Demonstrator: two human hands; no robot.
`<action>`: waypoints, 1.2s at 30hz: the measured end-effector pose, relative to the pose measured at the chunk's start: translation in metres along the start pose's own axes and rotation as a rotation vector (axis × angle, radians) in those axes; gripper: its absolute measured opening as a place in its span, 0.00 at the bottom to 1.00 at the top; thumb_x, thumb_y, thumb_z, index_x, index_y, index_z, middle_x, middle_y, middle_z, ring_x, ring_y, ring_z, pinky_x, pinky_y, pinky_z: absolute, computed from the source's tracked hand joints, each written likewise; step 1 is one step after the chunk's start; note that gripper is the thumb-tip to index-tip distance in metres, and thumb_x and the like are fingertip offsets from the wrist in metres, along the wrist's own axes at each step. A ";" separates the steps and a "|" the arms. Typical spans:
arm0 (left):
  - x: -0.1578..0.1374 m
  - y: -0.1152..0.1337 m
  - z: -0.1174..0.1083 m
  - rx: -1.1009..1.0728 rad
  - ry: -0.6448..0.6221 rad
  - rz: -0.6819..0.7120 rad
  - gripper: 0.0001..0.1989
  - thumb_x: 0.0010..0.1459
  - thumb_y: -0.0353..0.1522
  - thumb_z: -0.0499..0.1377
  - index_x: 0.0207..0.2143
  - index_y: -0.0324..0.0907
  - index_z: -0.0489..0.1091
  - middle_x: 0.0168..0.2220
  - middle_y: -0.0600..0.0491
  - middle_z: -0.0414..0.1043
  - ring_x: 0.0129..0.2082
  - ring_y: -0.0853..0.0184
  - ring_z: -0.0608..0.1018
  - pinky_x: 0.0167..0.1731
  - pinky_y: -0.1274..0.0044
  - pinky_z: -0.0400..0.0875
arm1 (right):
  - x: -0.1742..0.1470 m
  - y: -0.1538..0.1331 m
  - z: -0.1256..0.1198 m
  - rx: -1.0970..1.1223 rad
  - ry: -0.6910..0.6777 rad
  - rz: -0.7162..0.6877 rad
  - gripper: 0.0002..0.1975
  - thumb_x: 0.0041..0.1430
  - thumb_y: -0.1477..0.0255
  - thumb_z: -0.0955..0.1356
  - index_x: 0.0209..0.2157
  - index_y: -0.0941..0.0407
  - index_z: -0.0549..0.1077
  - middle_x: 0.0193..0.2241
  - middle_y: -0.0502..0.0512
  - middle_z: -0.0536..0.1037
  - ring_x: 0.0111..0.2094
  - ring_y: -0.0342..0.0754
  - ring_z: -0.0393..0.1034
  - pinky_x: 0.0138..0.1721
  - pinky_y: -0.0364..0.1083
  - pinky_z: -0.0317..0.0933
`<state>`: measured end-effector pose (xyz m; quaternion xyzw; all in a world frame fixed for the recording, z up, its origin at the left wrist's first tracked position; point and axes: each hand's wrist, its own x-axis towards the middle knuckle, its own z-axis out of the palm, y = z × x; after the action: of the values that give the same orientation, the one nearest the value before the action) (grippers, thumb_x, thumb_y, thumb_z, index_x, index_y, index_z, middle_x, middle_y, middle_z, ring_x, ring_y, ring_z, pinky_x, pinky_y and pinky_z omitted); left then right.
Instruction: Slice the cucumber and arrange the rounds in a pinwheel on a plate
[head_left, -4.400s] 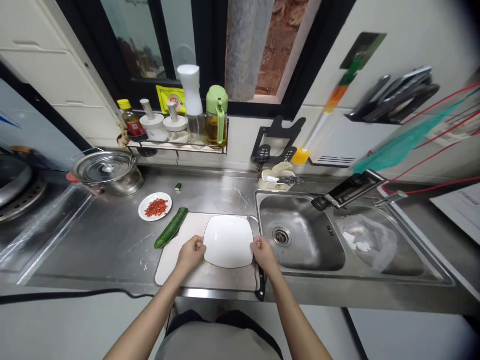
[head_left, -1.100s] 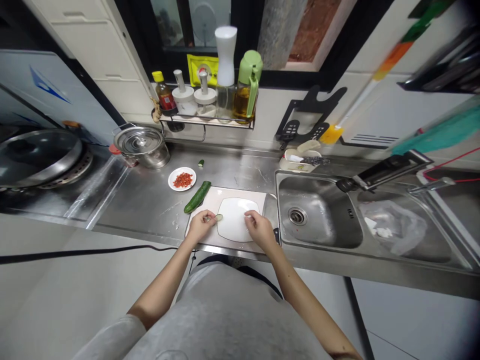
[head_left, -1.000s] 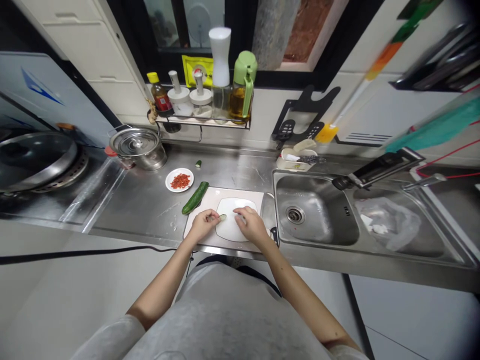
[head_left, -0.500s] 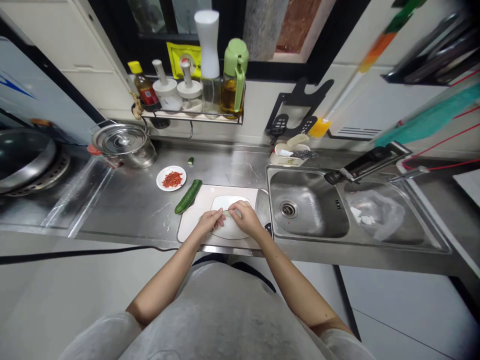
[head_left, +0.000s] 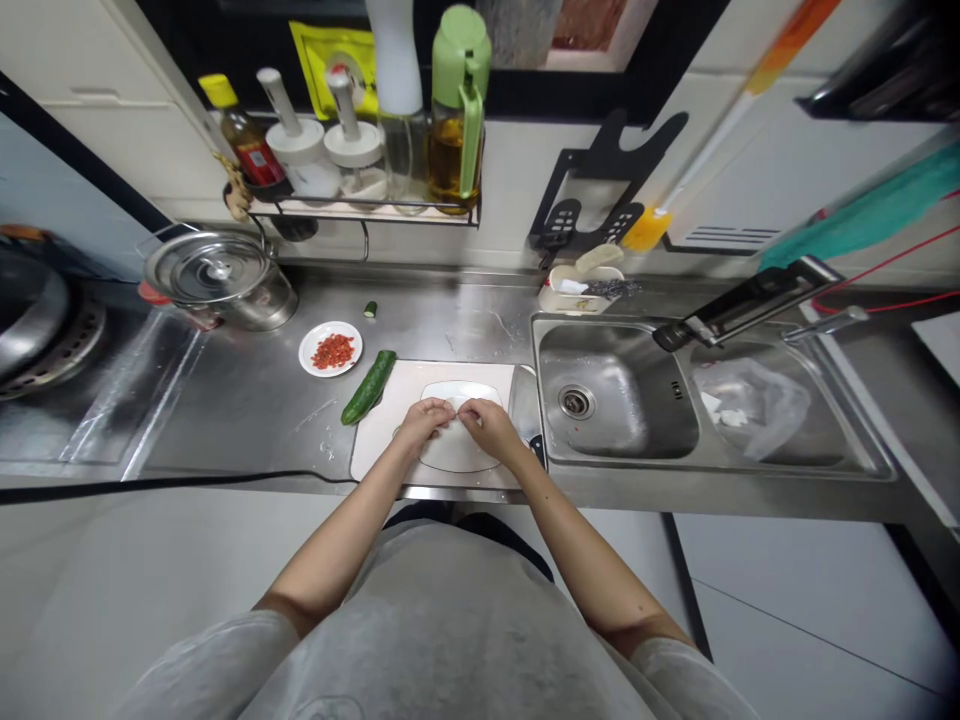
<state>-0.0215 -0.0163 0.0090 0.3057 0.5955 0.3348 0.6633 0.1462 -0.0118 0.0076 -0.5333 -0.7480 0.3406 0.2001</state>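
My left hand (head_left: 426, 422) and my right hand (head_left: 486, 425) meet fingertip to fingertip above a white plate (head_left: 457, 455). Both hands are closed in a pinch, and what sits between the fingertips is too small to make out. The plate rests on a pale cutting board (head_left: 375, 447). A kitchen knife (head_left: 529, 400) lies along the board's right side, its dark handle toward me. Across the board's left edge lies a cucumber (head_left: 369, 387), with a short cut end piece (head_left: 370, 309) farther back on the steel counter.
Left of the cucumber stands a small white dish (head_left: 307, 362) of chopped red bits. A lidded steel pot (head_left: 225, 285) is beyond it, beside a wok (head_left: 30, 320). To the right are the double sink (head_left: 615, 455) and its black faucet (head_left: 739, 310). A seasoning rack (head_left: 360, 208) hangs behind.
The camera view has tilted and shifted slightly. My fingertips have come together; the thin greenish edge seen between them earlier no longer shows.
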 end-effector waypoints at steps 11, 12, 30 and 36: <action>0.052 -0.016 0.007 0.358 0.109 0.228 0.10 0.42 0.31 0.63 0.30 0.41 0.69 0.21 0.61 0.65 0.22 0.75 0.66 0.27 0.81 0.61 | 0.019 0.018 0.012 0.020 -0.051 0.262 0.09 0.59 0.72 0.62 0.32 0.56 0.75 0.22 0.49 0.74 0.27 0.44 0.66 0.31 0.40 0.54; 0.054 -0.016 0.007 0.394 0.123 0.238 0.09 0.43 0.31 0.63 0.30 0.41 0.70 0.21 0.61 0.65 0.23 0.74 0.67 0.28 0.81 0.62 | 0.020 0.017 0.012 0.013 -0.051 0.268 0.09 0.59 0.72 0.62 0.33 0.56 0.75 0.22 0.49 0.74 0.27 0.44 0.66 0.31 0.40 0.54; 0.048 -0.003 0.019 0.934 0.180 0.363 0.14 0.55 0.29 0.57 0.46 0.45 0.69 0.34 0.52 0.73 0.36 0.64 0.73 0.38 0.75 0.64 | 0.033 0.022 0.023 -0.181 -0.014 0.359 0.07 0.63 0.72 0.62 0.36 0.55 0.70 0.27 0.53 0.74 0.29 0.46 0.66 0.28 0.42 0.49; 0.042 -0.003 0.019 1.090 0.221 0.382 0.13 0.59 0.33 0.56 0.48 0.47 0.69 0.43 0.50 0.71 0.44 0.60 0.71 0.41 0.73 0.64 | 0.030 0.018 0.021 -0.204 -0.051 0.391 0.08 0.64 0.70 0.61 0.38 0.55 0.70 0.27 0.53 0.74 0.29 0.47 0.66 0.28 0.42 0.48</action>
<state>0.0007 0.0162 -0.0162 0.6676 0.6818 0.1237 0.2723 0.1335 0.0133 -0.0220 -0.6768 -0.6659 0.3089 0.0561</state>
